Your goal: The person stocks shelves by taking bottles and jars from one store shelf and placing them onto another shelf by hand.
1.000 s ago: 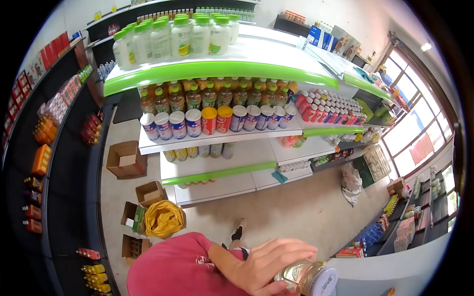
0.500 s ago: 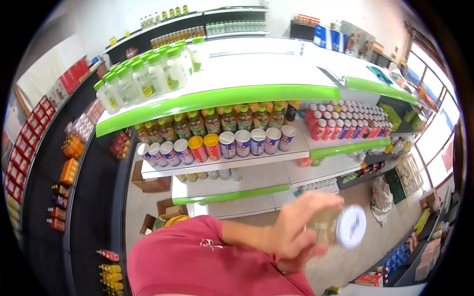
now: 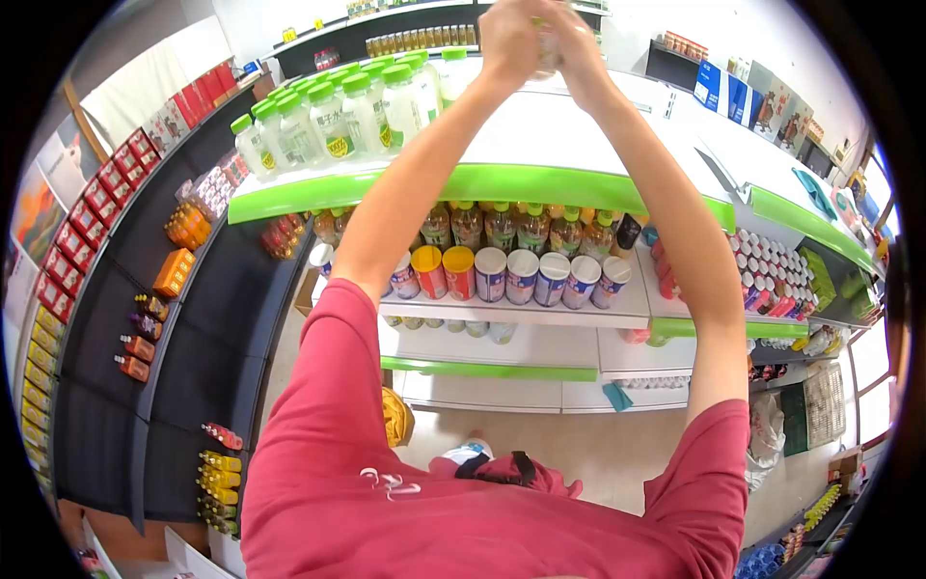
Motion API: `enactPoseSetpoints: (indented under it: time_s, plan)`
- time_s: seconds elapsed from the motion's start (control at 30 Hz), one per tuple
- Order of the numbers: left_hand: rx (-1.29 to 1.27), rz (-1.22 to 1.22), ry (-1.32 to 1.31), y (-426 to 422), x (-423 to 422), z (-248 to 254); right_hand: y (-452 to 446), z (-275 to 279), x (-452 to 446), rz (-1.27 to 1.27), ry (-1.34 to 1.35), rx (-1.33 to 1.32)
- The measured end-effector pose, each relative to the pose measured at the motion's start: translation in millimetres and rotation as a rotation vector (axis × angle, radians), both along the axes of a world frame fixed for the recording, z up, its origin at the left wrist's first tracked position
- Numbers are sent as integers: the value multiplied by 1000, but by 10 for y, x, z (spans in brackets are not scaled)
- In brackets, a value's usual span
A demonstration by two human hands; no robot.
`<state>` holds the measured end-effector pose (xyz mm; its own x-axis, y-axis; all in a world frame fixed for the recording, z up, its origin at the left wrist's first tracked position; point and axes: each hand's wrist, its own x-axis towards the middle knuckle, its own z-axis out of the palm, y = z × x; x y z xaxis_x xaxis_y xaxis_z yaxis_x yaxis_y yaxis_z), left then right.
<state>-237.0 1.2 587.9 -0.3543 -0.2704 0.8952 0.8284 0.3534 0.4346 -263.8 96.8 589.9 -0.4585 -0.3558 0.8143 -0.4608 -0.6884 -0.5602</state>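
Both arms reach forward over the white shelf top (image 3: 598,121). At the upper edge of the view, my left hand (image 3: 508,41) and my right hand (image 3: 579,46) are closed around a small clear jar (image 3: 548,48) with pale contents. Fingers cover most of it, and its lid cannot be made out. To the left of the hands stand clear bottles with green caps (image 3: 333,116), grouped at the end of the shelf top.
Below the green shelf edge (image 3: 579,183) are tea bottles (image 3: 468,227) and a row of canisters (image 3: 521,275). Red cans (image 3: 772,275) fill the right bay. Dark shelving (image 3: 207,318) runs along the left. A yellow bag (image 3: 395,417) sits on the floor.
The jar, held low at the right with its white lid showing, is now up over the shelf top between both hands. Both arms have stretched forward, and the view has shifted.
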Motion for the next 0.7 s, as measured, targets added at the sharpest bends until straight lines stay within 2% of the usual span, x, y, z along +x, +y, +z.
enactPoseSetpoints:
  time_s: [0.03, 0.07, 0.17, 0.2, 0.33, 0.37, 0.43, 0.47, 0.5, 0.53, 0.57, 0.6, 0.63, 0.7]
  plan:
    - [70, -95, -96, -122, -15, 39, -96, 47, -134, -59, 54, 84]
    - [16, -159, -128, -431, -299, 9, -197, -36, -448, -69, 50, 174]
    - [56, 208, -82, -556, -552, -86, -316, -95, -563, -140, 136, 291]
    - [172, 274, -203, -539, -588, -137, -397, -158, -616, -174, 114, 287]
    - [-6, 200, -542, -475, -263, -177, -670, -454, -906, -273, 14, 204]
    - [144, 407, -394, -700, -919, -360, -735, -561, -960, -277, -25, 168]
    - [-98, 286, -405, -870, -917, -364, -555, -555, -896, -161, 22, 392]
    - [-433, 879, 204, -970, -1179, -535, -599, -642, -1090, -131, 66, 381]
    - [-58, 277, -372, -977, -1136, -381, -625, -678, -1103, -105, 105, 366]
    - [38, 174, -441, -968, -1054, -334, -658, -744, -1097, -167, 110, 310]
    - [132, 70, -509, -971, -994, -316, -681, -689, -1404, 22, 108, 562]
    - [119, 74, -596, -849, -655, -272, -689, -728, -1320, 51, 133, 488]
    - [105, 73, -629, -922, -697, -284, -728, -746, -1179, 75, 163, 407]
    - [24, 120, -600, -932, -587, -335, -788, -763, -1061, 122, 183, 364]
